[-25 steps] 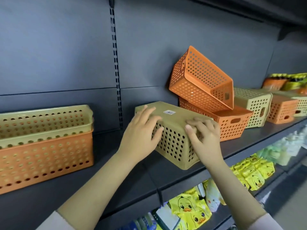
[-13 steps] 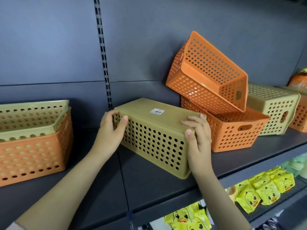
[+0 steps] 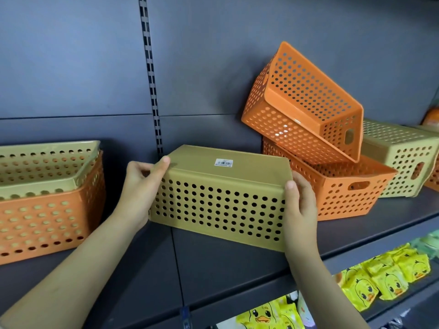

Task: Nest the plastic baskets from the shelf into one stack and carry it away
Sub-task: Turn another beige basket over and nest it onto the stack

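An olive-green perforated basket (image 3: pixel 218 205) is upside down, its solid bottom with a barcode sticker facing up. My left hand (image 3: pixel 140 191) grips its left end and my right hand (image 3: pixel 300 210) grips its right end; it looks slightly raised off the dark shelf (image 3: pixel 225 269). At the left stands a stack (image 3: pixel 45 210): an olive basket nested in an orange one. To the right an orange basket (image 3: pixel 342 193) stands upright with a second orange basket (image 3: pixel 306 103) tilted on top of it against the back wall. Behind them sits another upside-down olive basket (image 3: pixel 401 160).
A slotted upright (image 3: pixel 150 74) runs down the grey back panel. More orange baskets show at the far right edge (image 3: pixel 433 172). The shelf below holds yellow duck-printed packets (image 3: pixel 380 279). Bare shelf lies in front of the held basket.
Both hands have shifted from the top of the olive basket to its two ends. The basket has turned square to me and come forward, and the view has moved closer.
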